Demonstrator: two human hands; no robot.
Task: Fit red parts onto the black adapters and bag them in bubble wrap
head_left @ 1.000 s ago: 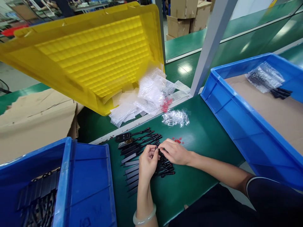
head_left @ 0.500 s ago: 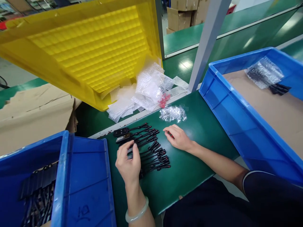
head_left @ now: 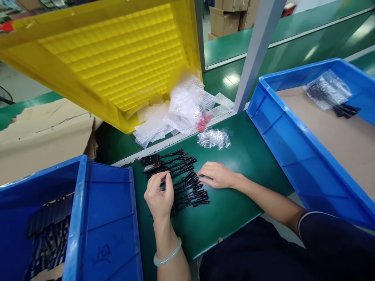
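Note:
Several black cables (head_left: pixel 187 192) with red-tipped branching ends lie in a row on the green table. Small black boxes (head_left: pixel 149 159) sit at their left ends. My left hand (head_left: pixel 159 197) is over the left part of the row, fingers curled with thumb and forefinger close together; whatever it grips is hidden. At the cables' right ends is my right hand (head_left: pixel 217 175), its fingers drawn together near the red tips. Any small item in those fingers is out of sight. Beyond the hands lie small clear plastic bags (head_left: pixel 214 139) and a few red pieces (head_left: pixel 203 122).
A blue bin (head_left: pixel 109 218) with black devices stands at left. Another blue bin (head_left: pixel 288 127), cardboard-lined, holds a bubble-wrapped bundle (head_left: pixel 327 89) at right. A yellow tray (head_left: pixel 117 58) leans behind bubble-wrap sheets (head_left: pixel 186 103). A grey post (head_left: pixel 258 54) rises beyond the table.
My right hand has moved slightly left and nearer, from beside the cables to their red-tipped ends. A small red and dark piece seen in its fingers is now hidden. My left hand barely moved.

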